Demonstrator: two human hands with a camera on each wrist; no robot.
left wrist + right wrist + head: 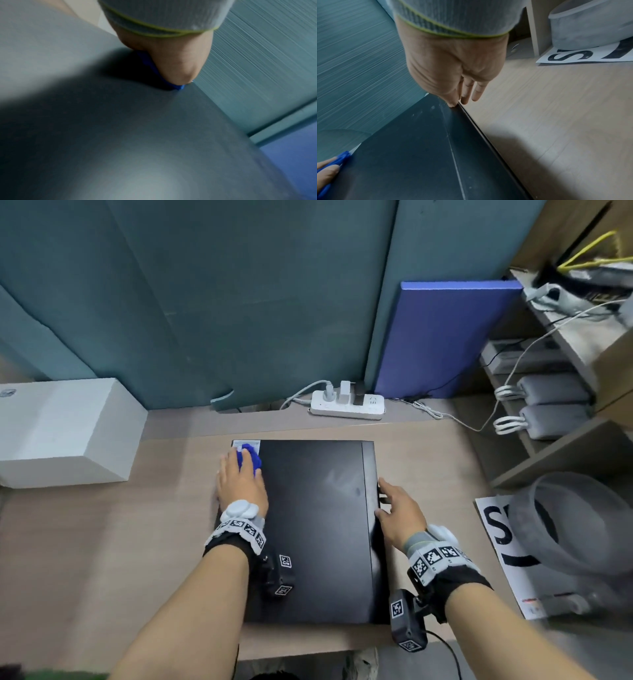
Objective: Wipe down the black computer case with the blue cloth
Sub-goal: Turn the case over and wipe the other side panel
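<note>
our left hand [239, 481] presses the crumpled blue cloth [249, 459] flat under straight fingers, up at the far left corner of the flat black metal computer case [315, 529]. our right hand [399, 510] rests relaxed on the case's right edge, fingers straight, gripping nothing. the case lies on the pale wooden desk [102, 542], a white power strip [347, 404] behind it, a white box [65, 429] to the left.

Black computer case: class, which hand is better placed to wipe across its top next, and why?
The left hand. It already presses the blue cloth onto the black computer case at its far left corner. The right hand holds no cloth; its fingers rest along the case's right edge, apparently steadying it.
</note>
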